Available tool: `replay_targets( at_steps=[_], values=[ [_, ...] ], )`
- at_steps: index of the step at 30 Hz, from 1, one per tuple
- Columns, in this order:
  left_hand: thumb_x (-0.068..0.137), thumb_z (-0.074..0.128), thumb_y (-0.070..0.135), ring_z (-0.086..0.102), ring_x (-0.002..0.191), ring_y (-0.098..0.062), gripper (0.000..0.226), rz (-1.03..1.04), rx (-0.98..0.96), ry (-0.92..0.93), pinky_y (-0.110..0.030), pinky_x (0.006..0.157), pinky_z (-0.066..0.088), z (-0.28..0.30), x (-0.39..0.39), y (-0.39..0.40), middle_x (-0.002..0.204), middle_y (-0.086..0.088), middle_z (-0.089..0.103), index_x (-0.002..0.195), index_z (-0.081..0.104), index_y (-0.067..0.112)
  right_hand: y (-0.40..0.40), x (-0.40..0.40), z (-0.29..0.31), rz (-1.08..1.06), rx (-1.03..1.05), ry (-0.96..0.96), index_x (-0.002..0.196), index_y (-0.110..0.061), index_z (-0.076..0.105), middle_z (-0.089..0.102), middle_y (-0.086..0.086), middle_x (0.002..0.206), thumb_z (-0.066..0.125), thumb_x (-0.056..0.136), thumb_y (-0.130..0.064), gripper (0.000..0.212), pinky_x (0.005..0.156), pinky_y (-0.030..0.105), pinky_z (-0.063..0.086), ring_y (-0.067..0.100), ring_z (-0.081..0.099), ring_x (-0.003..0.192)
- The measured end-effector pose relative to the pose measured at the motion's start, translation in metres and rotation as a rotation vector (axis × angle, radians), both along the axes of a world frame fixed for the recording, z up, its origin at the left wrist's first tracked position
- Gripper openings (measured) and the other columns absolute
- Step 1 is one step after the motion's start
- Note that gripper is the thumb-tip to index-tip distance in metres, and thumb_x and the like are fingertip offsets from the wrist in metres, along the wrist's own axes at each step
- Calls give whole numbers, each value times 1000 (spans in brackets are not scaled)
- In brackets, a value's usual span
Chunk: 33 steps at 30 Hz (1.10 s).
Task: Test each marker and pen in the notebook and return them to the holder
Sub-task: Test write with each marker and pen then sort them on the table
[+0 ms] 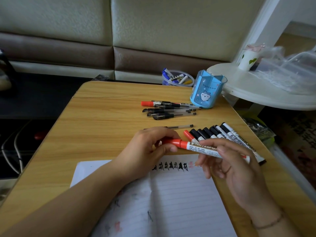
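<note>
Head view looks down on a wooden tabletop (106,117) with both bare hands meeting over a red whiteboard marker (201,148). Furthest left, the left hand (150,147) comes in from the lower left; its fingers (168,134) and thumb curl round the marker's red cap end. Below the hands lies the open lined notebook (179,199), carrying a row of black scribbles (171,166) along its top line with a faint red mark at the row's right end. Beyond the left hand a single clear pen (177,126) lies alone, and further back a loose cluster of black gel pens (171,110) rests with one red-capped pen among them. To the right, a fanned row of whiteboard markers (215,134), one red-capped and the others black-capped, lies just behind the held marker. The right hand (239,170) pinches the marker's white barrel between thumb and fingers, the other fingers loosely bent. At the back right stands the blue pen holder (207,90), upright near the tabletop's far edge, with a clear tub of markers (177,78) behind it. A white round side table (265,93) overlaps the corner.
</note>
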<state>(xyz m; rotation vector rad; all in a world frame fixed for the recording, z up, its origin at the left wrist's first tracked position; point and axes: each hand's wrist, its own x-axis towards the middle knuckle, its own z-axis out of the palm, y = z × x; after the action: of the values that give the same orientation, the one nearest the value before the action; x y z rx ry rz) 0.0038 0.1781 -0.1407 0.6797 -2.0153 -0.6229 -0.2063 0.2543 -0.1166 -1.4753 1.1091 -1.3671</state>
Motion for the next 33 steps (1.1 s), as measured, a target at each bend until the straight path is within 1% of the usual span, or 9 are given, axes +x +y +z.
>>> replay_targets(
  at_steps=[6,10,13,16,20,24,29,31,33],
  values=[
    [98,49,29,52,82,14,26,-73,-48,-73,-4,73,35,5,-2,4,91,21,56,107,65,10,-1,-3,3,-17,64,-37,91,-17,76,67,18,67,44,87,-26,33,42,20,34,25,55,45],
    [99,48,26,49,83,17,27,-84,-78,-75,-2,75,33,7,-3,5,94,29,50,107,65,7,0,3,4,42,55,-14,98,-16,74,68,18,72,63,81,-52,41,41,21,34,25,57,46],
    [99,49,23,49,83,17,26,-68,-112,-57,-2,75,33,10,-3,5,95,31,47,108,66,5,-1,5,4,55,63,-22,100,-18,73,69,17,75,62,78,-63,52,41,22,32,26,58,46],
    [99,51,21,48,80,14,25,-64,-117,-57,-4,75,32,11,-3,6,90,27,48,109,67,5,-1,4,4,52,65,-18,100,-19,73,68,16,75,61,78,-64,51,41,21,33,27,58,44],
    [99,52,20,46,76,10,24,-46,-125,-61,-5,73,32,10,-5,8,85,13,51,108,68,5,-1,2,3,48,66,11,98,-20,73,68,15,73,55,84,-48,37,42,23,33,25,54,40],
    [99,51,19,43,72,4,25,-37,-133,-59,-7,71,32,9,-8,11,84,7,52,108,67,2,-1,1,4,53,56,27,99,-20,73,68,15,73,57,80,-66,52,42,25,34,26,53,42],
    [97,51,20,50,80,2,27,2,-158,-10,-11,76,37,6,-4,5,90,5,58,111,67,2,1,10,3,7,-7,49,97,-24,75,67,11,71,60,83,-49,32,45,21,41,16,55,53],
    [95,58,17,57,86,-3,22,44,-176,40,-14,79,42,5,-2,2,95,3,63,109,68,4,2,7,8,-160,-44,107,92,-26,76,71,2,76,70,80,-40,20,48,16,46,8,62,61],
    [89,67,18,61,91,-6,20,91,-171,92,-18,81,47,4,0,0,98,5,65,106,70,7,0,0,11,-318,-78,213,91,-27,74,74,-10,86,81,75,-36,19,48,21,53,8,68,72]
  ],
)
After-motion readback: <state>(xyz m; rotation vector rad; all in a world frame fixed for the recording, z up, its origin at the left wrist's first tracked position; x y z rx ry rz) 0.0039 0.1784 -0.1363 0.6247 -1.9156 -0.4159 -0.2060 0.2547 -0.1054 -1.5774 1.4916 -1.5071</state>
